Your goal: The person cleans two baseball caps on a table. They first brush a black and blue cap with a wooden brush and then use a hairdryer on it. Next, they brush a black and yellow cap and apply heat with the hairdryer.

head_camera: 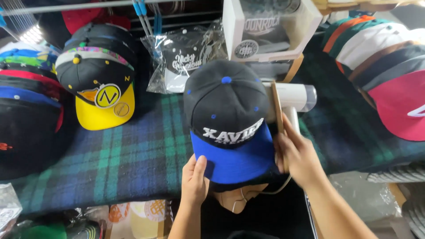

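The black cap with the blue brim (pixel 230 124) sits on a pale head form (pixel 234 198) at the near edge of the worktop (pixel 124 163), which is covered in a blue and green tartan cloth, and both hands are on it. The left hand (pixel 195 179) pinches the near left corner of the brim, thumb on top and fingers underneath, so its grip is closed on the cap. The right hand (pixel 299 155) is wrapped round a thin wooden handle (pixel 279 115) pressed against the cap's right side, in front of a white handheld appliance (pixel 292 99) that stands just behind it; that grip is closed on the handle. The step in hand looks like shaping or smoothing the cap's side while the brim is steadied. A further pass would call for the left hand to keep the brim from turning on the form, since the cap only rests there. Around it lie a black and yellow cap (pixel 99 88), a bagged cap (pixel 186 62) and stacks of caps to the right (pixel 380 53).
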